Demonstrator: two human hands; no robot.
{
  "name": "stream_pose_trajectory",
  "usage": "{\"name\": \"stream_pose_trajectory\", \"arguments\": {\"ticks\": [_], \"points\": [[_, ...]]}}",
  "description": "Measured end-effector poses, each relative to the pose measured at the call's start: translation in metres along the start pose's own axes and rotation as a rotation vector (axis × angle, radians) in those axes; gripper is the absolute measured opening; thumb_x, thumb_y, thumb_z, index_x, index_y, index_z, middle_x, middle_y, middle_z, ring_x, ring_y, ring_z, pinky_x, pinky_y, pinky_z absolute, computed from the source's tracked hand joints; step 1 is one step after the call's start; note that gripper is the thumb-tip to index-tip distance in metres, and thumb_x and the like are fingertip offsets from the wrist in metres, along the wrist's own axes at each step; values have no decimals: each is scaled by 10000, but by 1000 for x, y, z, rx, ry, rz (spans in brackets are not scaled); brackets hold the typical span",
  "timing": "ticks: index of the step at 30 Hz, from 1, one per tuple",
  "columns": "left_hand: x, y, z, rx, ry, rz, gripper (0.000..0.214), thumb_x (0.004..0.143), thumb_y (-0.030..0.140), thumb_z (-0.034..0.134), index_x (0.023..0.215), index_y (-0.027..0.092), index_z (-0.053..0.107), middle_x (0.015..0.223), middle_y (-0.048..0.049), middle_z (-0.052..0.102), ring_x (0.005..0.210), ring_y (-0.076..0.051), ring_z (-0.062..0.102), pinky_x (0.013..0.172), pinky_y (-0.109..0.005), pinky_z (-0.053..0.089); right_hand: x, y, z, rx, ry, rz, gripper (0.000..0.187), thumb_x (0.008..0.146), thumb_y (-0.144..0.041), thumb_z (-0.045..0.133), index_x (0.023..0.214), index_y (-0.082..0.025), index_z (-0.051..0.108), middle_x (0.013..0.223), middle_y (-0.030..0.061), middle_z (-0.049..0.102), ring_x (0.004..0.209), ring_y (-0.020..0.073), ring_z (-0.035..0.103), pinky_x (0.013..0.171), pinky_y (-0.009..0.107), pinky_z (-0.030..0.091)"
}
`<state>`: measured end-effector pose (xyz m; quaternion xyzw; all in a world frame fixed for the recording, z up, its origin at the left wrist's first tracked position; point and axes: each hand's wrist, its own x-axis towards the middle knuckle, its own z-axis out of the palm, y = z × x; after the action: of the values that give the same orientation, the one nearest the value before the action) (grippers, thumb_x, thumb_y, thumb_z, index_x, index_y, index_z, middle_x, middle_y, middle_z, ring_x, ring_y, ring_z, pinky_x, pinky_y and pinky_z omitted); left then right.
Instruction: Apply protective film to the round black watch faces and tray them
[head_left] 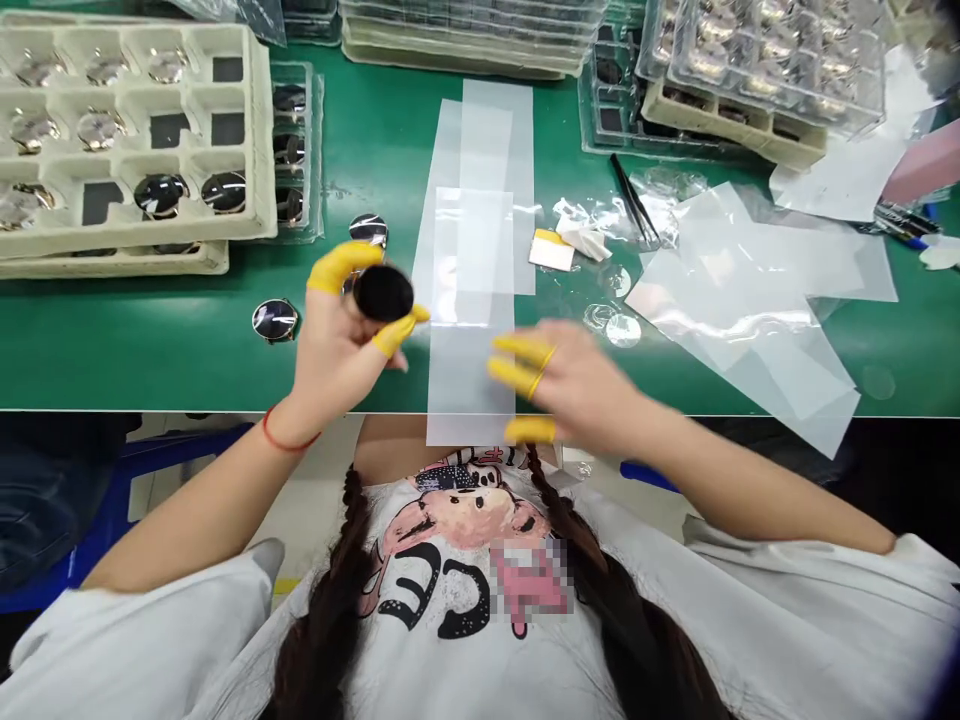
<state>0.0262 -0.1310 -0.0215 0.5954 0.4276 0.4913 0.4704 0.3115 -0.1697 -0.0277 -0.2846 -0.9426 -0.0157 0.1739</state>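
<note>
My left hand point(341, 335) wears yellow finger cots and pinches a round black disc point(383, 292) between thumb and fingers, above the green mat point(187, 340). My right hand point(559, 385), also in yellow cots, hovers blurred over the near end of a strip of clear film point(472, 330), fingers spread and holding nothing. Two more round dark discs lie on the mat: one point(274, 320) left of my left hand, another point(369, 229) just beyond it.
A moulded cream tray point(255, 130) with several discs in its pockets sits at far left. Stacked clear blister trays point(757, 70) stand at far right. Loose film sheets point(757, 300), black tweezers point(634, 198) and small round peel-off films point(622, 328) lie at right.
</note>
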Motion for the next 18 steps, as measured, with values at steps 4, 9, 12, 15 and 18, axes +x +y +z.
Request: {"name": "stream_pose_trajectory", "arguments": {"ticks": [4, 9, 12, 15, 18], "points": [[-37, -7, -20, 42, -89, -137, 509, 824, 282, 781, 1215, 298, 455, 918, -5, 707, 766, -209, 755, 356, -185, 505, -3, -42, 20, -2, -118, -104, 455, 930, -307, 582, 1339, -107, 592, 1427, 167, 595, 1357, 322, 536, 1101, 532, 472], [-31, -16, -12, 4, -217, -287, 487, 894, 302, 694, 1239, 275, 352, 1110, -61, 712, 583, -125, 717, 433, -186, 547, -6, -36, 13, 255, 152, -104, 366, 991, -221, 402, 1223, -192, 684, 1302, 97, 699, 1319, 201, 594, 1093, 399, 510], [-9, -23, 2, -64, -180, -217, 507, 849, 327, 728, 1206, 260, 375, 1250, -94, 642, 933, -203, 760, 616, -245, 629, -6, -37, 3, 321, 167, -200, 363, 1003, -247, 399, 1181, -234, 715, 1298, 62, 705, 1296, 182, 614, 1111, 376, 501], [16, -30, 14, -61, -98, -110, 540, 790, 293, 766, 1193, 236, 411, 1249, -97, 624, 1190, -229, 678, 887, -305, 621, -5, -42, -2, 350, 101, -290, 346, 1005, -241, 414, 1172, -226, 718, 1277, 36, 717, 1249, 190, 643, 1107, 376, 497], [36, -30, 23, 0, -111, -31, 571, 778, 265, 759, 1230, 229, 412, 1193, -88, 641, 1172, -224, 683, 1010, -377, 579, 1, -36, -7, 480, -4, -302, 437, 1011, -407, 452, 1288, -126, 640, 1276, 115, 709, 1242, 210, 638, 1075, 376, 499]]}}
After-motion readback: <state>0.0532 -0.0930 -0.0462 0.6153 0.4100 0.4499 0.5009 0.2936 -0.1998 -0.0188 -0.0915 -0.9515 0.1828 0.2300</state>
